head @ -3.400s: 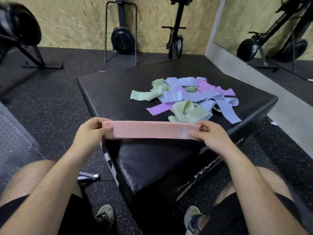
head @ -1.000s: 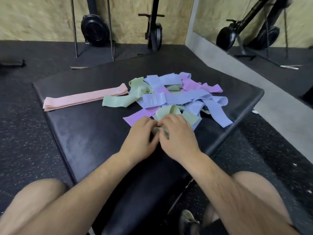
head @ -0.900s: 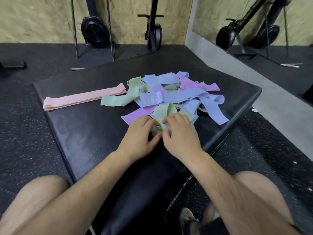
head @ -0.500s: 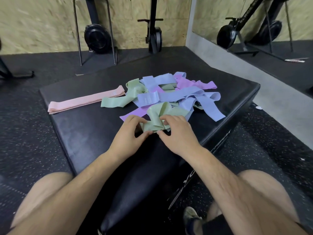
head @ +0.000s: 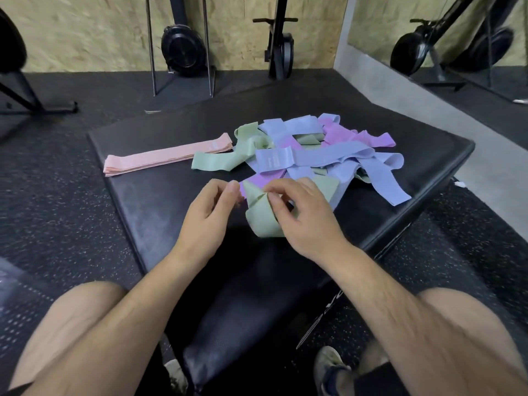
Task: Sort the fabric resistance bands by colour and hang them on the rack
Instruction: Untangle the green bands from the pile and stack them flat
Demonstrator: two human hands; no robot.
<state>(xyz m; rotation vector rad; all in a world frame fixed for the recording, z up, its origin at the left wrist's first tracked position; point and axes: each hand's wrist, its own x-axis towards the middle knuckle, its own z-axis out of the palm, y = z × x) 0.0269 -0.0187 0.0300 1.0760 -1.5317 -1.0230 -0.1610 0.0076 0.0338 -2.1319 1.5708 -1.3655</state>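
A twisted green band (head: 261, 217) lies at the near edge of a mixed pile (head: 323, 155) of green, blue and purple fabric bands on a black padded box (head: 160, 201). My right hand (head: 305, 221) pinches this green band near its upper fold. My left hand (head: 205, 218) pinches its left corner with fingers curled. Flattened pink bands (head: 168, 157) lie stacked to the left of the pile. Another green band (head: 228, 158) sticks out of the pile towards the pink stack. No rack is in view.
The box stands on dark speckled rubber floor (head: 57, 195). Black exercise machines (head: 183, 50) stand against the wooden back wall. A mirror (head: 457, 38) runs along the right wall. My knees and shoes sit below the box's near corner.
The pink band I held stretched between both hands now lies on the pink stack at the left. Both hands have moved to the pile and drawn one green band towards me.
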